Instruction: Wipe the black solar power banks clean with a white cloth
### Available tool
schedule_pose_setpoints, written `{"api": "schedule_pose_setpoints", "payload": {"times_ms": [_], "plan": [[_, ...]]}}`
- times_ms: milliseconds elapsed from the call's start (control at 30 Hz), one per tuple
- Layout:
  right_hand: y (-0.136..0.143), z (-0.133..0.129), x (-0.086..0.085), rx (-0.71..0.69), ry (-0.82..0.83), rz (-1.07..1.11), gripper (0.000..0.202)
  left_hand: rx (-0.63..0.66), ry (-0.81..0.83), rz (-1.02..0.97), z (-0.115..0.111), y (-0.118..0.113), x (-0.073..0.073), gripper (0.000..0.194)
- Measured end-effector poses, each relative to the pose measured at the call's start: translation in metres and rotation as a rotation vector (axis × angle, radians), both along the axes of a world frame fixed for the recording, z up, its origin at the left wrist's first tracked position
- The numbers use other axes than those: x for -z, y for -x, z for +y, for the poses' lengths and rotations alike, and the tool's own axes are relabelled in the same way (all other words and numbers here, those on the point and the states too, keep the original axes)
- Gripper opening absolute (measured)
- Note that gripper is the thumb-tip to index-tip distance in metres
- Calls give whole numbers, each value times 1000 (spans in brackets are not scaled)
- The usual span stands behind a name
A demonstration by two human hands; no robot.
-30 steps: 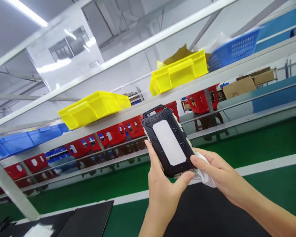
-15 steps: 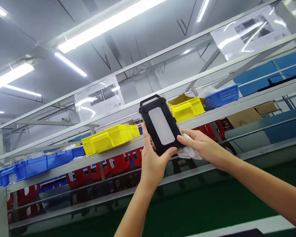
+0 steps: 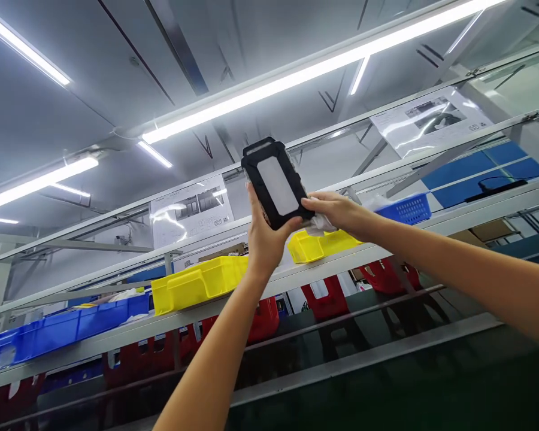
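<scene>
A black, rugged power bank (image 3: pixel 251 173) with a pale rectangular panel and a loop handle at its top is held up in front of the rack, tilted slightly left. My left hand (image 3: pixel 269 239) grips its lower left side, fingers along the edge and thumb across the bottom. At the lower right corner, my right hand (image 3: pixel 335 209) pinches it with the thumb on the front. A crumpled white cloth (image 3: pixel 318 224) is bunched under the right fingers, against the power bank. The fingertips behind it are hidden.
Yellow bins (image 3: pixel 197 284), a row of blue bins (image 3: pixel 63 326) and a blue basket (image 3: pixel 406 209) stand on the rack shelf (image 3: pixel 117 338). Red chairs (image 3: pixel 265 320) show beneath it. Printed sheets (image 3: pixel 188 209) hang above. A dark green surface (image 3: pixel 408 383) lies below.
Both hands have raised the power bank, and it now shows against the upper rail and ceiling. The view has tilted upward. The grip looks the same.
</scene>
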State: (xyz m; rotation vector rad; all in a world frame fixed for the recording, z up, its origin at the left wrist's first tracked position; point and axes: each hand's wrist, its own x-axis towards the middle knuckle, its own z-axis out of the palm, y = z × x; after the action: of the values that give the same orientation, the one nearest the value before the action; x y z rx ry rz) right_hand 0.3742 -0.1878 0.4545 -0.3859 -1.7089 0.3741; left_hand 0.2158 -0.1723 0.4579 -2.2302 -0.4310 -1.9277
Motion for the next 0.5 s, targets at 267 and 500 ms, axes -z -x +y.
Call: {"api": "schedule_pose_setpoints", "payload": {"times_ms": [267, 500], "plan": [[-3, -12, -61, 83, -73, 68, 28, -100, -123, 10, -5, -4, -72, 116], [-15, -16, -95, 198, -87, 52, 28, -89, -207, 23, 0, -16, -109, 117]]}}
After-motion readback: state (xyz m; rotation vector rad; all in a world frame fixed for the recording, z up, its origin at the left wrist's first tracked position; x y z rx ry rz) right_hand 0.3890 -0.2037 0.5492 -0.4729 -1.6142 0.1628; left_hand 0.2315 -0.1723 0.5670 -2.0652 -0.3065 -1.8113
